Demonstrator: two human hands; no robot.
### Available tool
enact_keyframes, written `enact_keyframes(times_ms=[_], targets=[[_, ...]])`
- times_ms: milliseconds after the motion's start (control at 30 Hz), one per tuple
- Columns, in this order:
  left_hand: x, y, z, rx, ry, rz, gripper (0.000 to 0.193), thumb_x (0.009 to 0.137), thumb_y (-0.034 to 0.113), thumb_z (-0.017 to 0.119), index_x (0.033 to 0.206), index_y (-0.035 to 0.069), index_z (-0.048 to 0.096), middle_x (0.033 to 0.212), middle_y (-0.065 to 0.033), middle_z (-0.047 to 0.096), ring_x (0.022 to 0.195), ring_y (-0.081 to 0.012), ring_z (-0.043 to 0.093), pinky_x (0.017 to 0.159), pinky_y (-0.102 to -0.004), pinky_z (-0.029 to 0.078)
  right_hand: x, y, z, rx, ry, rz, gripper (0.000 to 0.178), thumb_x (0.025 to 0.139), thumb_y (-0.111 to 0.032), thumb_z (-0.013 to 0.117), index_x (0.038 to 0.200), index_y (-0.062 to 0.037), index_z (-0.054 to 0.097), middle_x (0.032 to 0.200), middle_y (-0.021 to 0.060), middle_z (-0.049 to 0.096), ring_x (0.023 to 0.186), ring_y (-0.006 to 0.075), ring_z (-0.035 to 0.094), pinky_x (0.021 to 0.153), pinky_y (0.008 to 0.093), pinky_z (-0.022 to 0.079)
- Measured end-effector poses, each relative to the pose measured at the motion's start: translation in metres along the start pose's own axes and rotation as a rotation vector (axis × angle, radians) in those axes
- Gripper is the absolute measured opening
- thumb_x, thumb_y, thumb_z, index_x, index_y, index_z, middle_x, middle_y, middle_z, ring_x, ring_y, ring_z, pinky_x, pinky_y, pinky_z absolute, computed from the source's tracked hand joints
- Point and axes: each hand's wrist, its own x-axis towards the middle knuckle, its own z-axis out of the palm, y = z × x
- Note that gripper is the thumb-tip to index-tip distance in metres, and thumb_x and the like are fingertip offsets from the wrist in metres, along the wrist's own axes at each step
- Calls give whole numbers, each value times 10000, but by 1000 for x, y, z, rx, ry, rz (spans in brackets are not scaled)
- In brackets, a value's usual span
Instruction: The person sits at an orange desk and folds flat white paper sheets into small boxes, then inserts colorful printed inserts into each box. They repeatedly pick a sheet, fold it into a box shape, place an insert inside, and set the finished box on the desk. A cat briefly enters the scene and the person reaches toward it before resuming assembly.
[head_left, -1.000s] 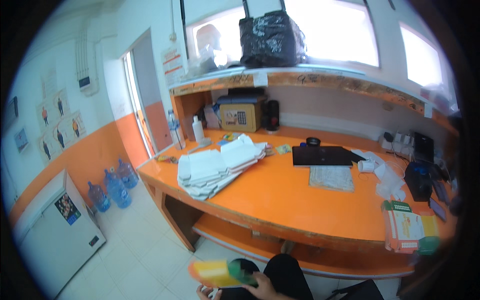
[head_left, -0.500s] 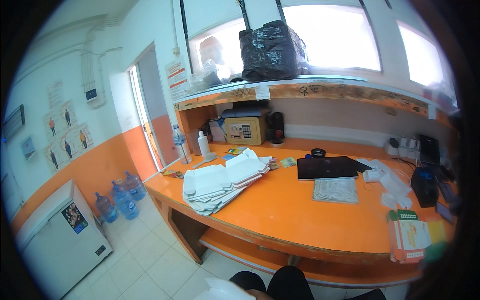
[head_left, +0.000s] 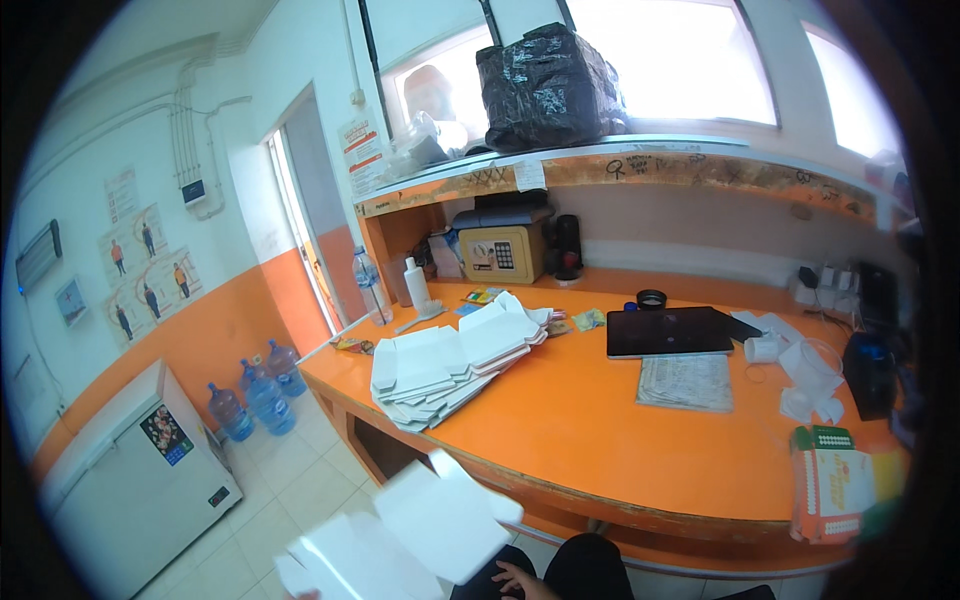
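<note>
An unfolded white cardboard box blank is raised and tilted in front of my lap, slightly blurred. Just a sliver of my left hand shows at the lower edge, gripping the blank's near left end. My right hand is over my thighs beside the blank, its fingers apart and nothing in them. On the orange desk lies a fanned stack of similar flat white blanks.
Behind the stack stand a water bottle and a white bottle. A dark laptop lies on the desk, with a flattened green and orange box at the right. A white chest freezer and several water jugs stand left.
The white blank has risen from the lower edge and swung left into fuller view. My right hand now shows over my lap, apart from the blank. The camera view has shifted slightly.
</note>
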Motion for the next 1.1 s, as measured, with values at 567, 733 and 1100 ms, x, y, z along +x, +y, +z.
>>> enact_keyframes(times_ms=[567, 733, 1100], targets=[[352, 96, 226, 353, -404, 363, 305, 850, 153, 624, 1039, -82, 583, 912, -142, 659, 732, -260, 669, 637, -356, 555, 3, 4, -29, -121, 27, 29, 626, 793, -30, 661, 1369, -123, 437, 1067, 103, 569, 728, 191, 543, 698, 316, 504], [386, 41, 231, 1136, -131, 236, 519, 748, 400, 761, 1024, -30, 671, 910, -180, 689, 787, -267, 687, 658, -341, 541, 5, 15, -36, -199, 56, 92, 586, 805, -60, 666, 1349, -121, 456, 1066, 125, 566, 813, 231, 578, 739, 340, 511], [355, 47, 227, 1067, -310, 94, 652, 704, 485, 802, 975, -89, 656, 783, -131, 685, 618, -214, 664, 556, -333, 527, 24, 23, -27, -146, -16, 221, 497, 799, -90, 684, 1259, -96, 496, 966, 148, 585, 878, 294, 591, 757, 382, 499]])
